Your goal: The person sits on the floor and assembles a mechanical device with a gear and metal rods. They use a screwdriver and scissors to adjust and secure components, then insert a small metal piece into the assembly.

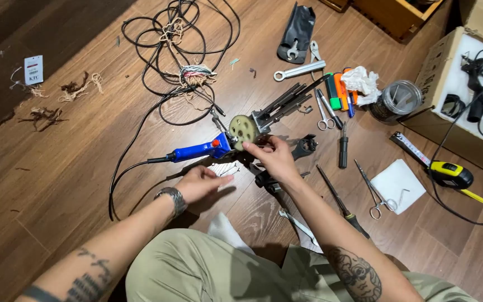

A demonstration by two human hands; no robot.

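Observation:
My right hand (pixel 275 158) holds up a power tool with a blue handle (pixel 199 150), gripping it near its pale toothed gear wheel (pixel 243 128). A grey metal comb-like blade head (pixel 283 104) sticks out beyond the gear. A black cord (pixel 135 168) runs from the blue handle across the wooden floor. My left hand (pixel 201 183), with a metal watch (pixel 175 200) on the wrist, hovers just below the handle, fingers loosely apart and holding nothing.
Tools lie scattered on the floor: a spanner (pixel 299 70), scissors (pixel 325 114), a screwdriver (pixel 342 147), forceps (pixel 374 192), a yellow tape measure (pixel 448 173), markers (pixel 339 89), a glass jar (pixel 398 100). Tangled black cable (pixel 180 50) is at the back, cardboard box (pixel 465 95) right.

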